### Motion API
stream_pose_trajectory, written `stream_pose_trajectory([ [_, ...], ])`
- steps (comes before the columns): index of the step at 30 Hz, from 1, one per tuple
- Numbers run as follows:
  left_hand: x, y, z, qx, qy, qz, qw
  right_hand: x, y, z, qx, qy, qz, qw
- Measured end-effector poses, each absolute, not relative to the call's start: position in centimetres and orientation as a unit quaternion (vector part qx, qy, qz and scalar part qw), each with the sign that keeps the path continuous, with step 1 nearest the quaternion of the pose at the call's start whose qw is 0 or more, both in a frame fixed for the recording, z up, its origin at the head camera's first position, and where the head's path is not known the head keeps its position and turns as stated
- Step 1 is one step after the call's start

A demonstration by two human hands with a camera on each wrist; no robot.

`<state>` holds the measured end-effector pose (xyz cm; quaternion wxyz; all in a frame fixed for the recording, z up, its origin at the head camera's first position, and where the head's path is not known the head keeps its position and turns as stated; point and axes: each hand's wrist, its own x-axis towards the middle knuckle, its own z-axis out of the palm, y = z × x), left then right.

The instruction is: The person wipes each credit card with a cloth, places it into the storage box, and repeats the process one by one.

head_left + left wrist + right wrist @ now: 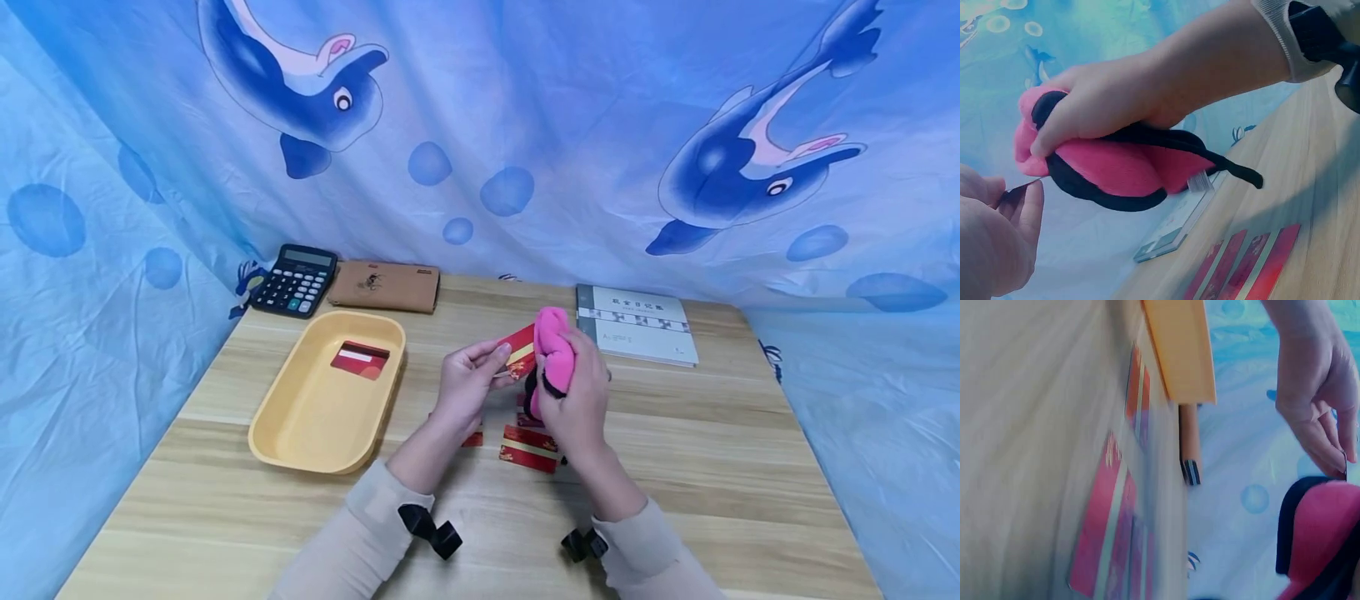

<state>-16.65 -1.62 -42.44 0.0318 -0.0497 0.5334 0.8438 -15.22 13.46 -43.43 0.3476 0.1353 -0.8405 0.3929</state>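
Observation:
My left hand (467, 385) pinches a red card with a gold stripe (521, 351) between thumb and fingers, above the table. My right hand (581, 396) grips a pink and black plush cloth (553, 350), which touches or overlaps the card's right end. In the left wrist view the right hand (1110, 94) is curled round the pink cloth (1110, 165), and the left hand (997, 231) holds the card edge-on at its side. Several red cards lie on the table under the hands, one of them striped (529, 448).
A yellow tray (327, 459) at the left holds a red card (360, 360). Behind it are a black calculator (295, 281) and a brown wallet (386, 287). A grey-white book (637, 325) lies at the back right, before a blue dolphin curtain (480, 125).

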Motion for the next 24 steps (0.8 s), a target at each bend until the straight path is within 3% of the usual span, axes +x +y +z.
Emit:
stream_pose_trajectory([
  [3,-16.5,-1.5,-42.2,-0.046,0.533,0.844,0.029,-15.2,13.4,-43.7,0.156,-0.853,0.346,0.357],
  [10,-16.3,-1.0,-42.2,-0.049,0.542,0.839,0.022,-14.7,12.4,-44.4,0.154,-0.857,0.371,0.321],
  [18,-16.0,-0.7,-42.4,-0.060,0.547,0.835,0.019,-14.7,11.6,-44.8,0.097,-0.811,0.436,0.378],
  [24,-16.1,-0.9,-42.6,-0.055,0.540,0.839,0.023,-14.5,11.5,-45.1,0.095,-0.812,0.435,0.378],
])
